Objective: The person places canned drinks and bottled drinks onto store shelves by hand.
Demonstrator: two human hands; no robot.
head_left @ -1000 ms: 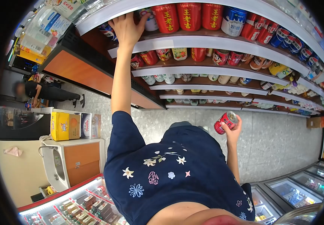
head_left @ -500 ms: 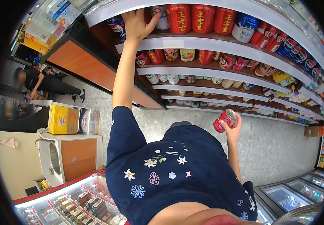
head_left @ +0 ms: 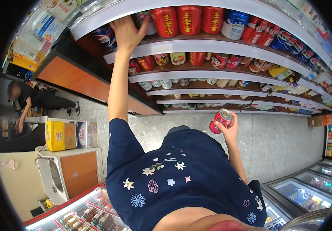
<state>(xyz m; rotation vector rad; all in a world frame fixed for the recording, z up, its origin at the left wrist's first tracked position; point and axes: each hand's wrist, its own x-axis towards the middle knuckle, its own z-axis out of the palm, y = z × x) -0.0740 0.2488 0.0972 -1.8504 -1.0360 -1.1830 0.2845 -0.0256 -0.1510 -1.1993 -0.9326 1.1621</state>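
Observation:
My left hand (head_left: 127, 34) reaches into the upper drink shelf, thumb spread away from the other fingers. Its fingertips are partly hidden under the shelf lip above. A blue Pepsi can (head_left: 105, 36) stands to its left, and a green-and-white can (head_left: 147, 24) is by the thumb. Beyond that one come red cans with yellow characters (head_left: 165, 23). My right hand (head_left: 229, 129) is closed around what look like two red drink cans (head_left: 224, 115), held together above the floor in front of my body. The metal top of one faces up.
Lower shelves (head_left: 208, 71) carry rows of cans and bottles. A wooden side panel (head_left: 73, 86) borders them on the left. Also left are a person in black (head_left: 39, 94), boxes (head_left: 56, 135) and a sink (head_left: 55, 176). Glass-topped coolers (head_left: 302, 192) stand at the lower right.
The shelf and its cans have shifted left and slightly down in view. My left hand stays among the cans. My right hand still holds the red cans, a little further left in view.

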